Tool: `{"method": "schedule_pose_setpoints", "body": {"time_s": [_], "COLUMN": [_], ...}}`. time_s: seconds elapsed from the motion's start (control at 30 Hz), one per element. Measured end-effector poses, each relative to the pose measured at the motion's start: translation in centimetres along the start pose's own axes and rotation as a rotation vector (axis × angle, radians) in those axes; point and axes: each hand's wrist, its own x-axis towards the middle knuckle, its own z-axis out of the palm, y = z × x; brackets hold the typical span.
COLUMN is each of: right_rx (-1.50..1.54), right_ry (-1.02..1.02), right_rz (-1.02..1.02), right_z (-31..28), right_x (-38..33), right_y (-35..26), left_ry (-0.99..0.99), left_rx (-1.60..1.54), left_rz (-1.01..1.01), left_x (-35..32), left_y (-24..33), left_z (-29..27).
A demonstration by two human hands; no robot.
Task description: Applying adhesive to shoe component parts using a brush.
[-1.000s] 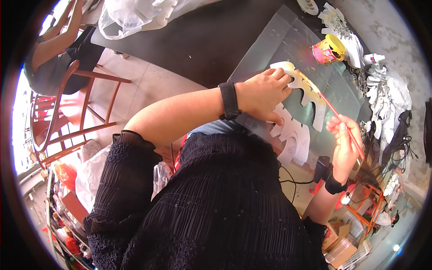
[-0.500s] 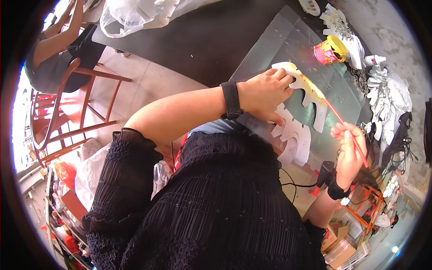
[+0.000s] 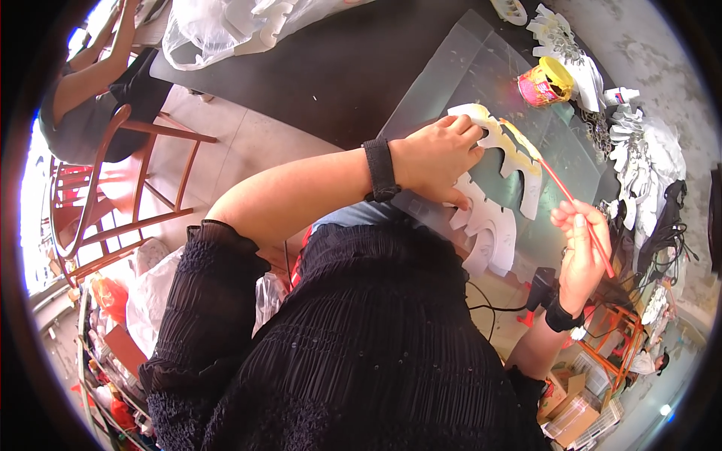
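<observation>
My left hand rests over the near edge of a clear sheet, its fingers curled onto a white scalloped cut-out and holding it there. The thumb lies by more white scalloped pieces, which overlap each other closer to me. In my right hand is a thin brush with a red handle, gripped between thumb and fingers. Its yellowish bristles lie along the outer edge of the cut-out; whether they touch it I cannot tell.
A pink and yellow tub stands on the sheet beyond the brush. Beside it are a small white bottle and heaps of white pieces with chains. A plastic bag sits far left on the dark table. Another person sits near a wooden chair.
The bristles have shifted slightly outward along the far edge of the cut-out, and a small gap shows there. My left hand keeps its place on the piece. The whole view has shifted slightly.
</observation>
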Motion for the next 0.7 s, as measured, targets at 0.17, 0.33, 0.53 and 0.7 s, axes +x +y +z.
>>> {"method": "schedule_pose_setpoints", "body": {"time_s": [0.17,0.33,0.53,0.7], "right_rx": [-0.030,0.000,-0.033,-0.030], "right_ry": [-0.068,0.024,-0.024,-0.001], "right_rz": [0.018,-0.001,0.060,0.063], "right_z": [0.7,0.1,-0.2,-0.7], "right_x": [0.1,-0.2,-0.4,-1.0], "right_y": [0.7,0.4,0.6,0.1], "left_ry": [-0.005,0.013,-0.013,-0.015], "left_rx": [0.013,0.017,0.024,0.016], "left_rz": [0.003,0.010,0.002,-0.003], "left_x": [0.0,-0.1,0.0,-0.1], "left_y": [0.1,0.1,0.1,0.1], "left_z": [-0.1,0.0,-0.2,-0.2]}}
